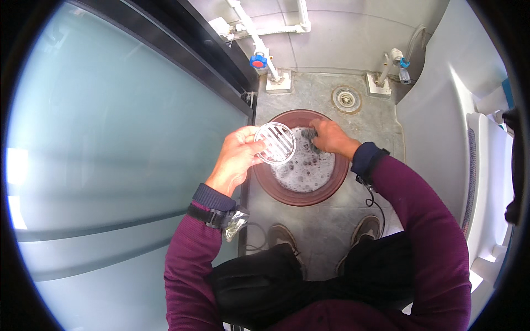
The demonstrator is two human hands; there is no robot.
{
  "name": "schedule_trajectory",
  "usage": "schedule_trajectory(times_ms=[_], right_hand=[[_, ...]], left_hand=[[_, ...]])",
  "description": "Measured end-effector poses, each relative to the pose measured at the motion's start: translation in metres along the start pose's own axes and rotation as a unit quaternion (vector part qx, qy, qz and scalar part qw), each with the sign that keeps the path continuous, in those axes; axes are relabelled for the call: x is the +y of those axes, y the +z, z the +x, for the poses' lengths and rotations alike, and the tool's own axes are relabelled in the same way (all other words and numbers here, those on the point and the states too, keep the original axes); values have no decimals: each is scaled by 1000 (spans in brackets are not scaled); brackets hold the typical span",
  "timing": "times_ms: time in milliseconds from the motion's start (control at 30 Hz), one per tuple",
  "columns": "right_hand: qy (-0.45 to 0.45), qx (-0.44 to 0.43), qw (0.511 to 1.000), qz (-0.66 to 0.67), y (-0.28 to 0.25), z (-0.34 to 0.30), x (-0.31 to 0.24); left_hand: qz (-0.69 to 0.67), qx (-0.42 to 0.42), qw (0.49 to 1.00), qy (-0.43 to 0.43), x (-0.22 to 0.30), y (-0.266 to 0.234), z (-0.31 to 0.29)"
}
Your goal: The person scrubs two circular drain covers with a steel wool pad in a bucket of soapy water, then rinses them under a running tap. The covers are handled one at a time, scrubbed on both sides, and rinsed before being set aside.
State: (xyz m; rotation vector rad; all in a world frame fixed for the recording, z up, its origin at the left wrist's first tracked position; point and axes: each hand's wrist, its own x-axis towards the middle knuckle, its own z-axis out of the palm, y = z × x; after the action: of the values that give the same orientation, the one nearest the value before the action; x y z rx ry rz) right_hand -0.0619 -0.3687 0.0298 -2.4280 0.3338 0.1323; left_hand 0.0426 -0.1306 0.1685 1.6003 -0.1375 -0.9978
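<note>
Scrubber (309, 134) half-hidden under right hand (331, 136)

Your left hand (238, 157) holds the slotted drain cover (275, 143) just left of your right hand (331, 137), which grips a scrubber (309, 136) in the basin (331, 187) below; floor drain (346, 99) beyond, shoes (326, 234) nearer you.

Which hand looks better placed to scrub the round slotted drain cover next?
Probably the right hand: it grips a dark scrubber over the soapy basin, beside the drain cover. The left hand is occupied holding that cover.
</note>
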Motion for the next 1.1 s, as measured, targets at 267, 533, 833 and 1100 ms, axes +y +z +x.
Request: schedule_trajectory(times_ms=[267,533,833,1100], right_hand=[[-54,-4,995,-80,97,-6,28],[-211,-34,964,-157,139,-10,18],[-105,-188,972,-89,70,-5,17],[-325,134,922,161,-62,-13,-67]], left_hand=[[39,27,999,2,-4,-4,3],[-16,-12,1000,-18,-20,-9,17],[-36,-14,998,-49,-24,-14,21],[10,-36,999,-4,-19,5,17]])
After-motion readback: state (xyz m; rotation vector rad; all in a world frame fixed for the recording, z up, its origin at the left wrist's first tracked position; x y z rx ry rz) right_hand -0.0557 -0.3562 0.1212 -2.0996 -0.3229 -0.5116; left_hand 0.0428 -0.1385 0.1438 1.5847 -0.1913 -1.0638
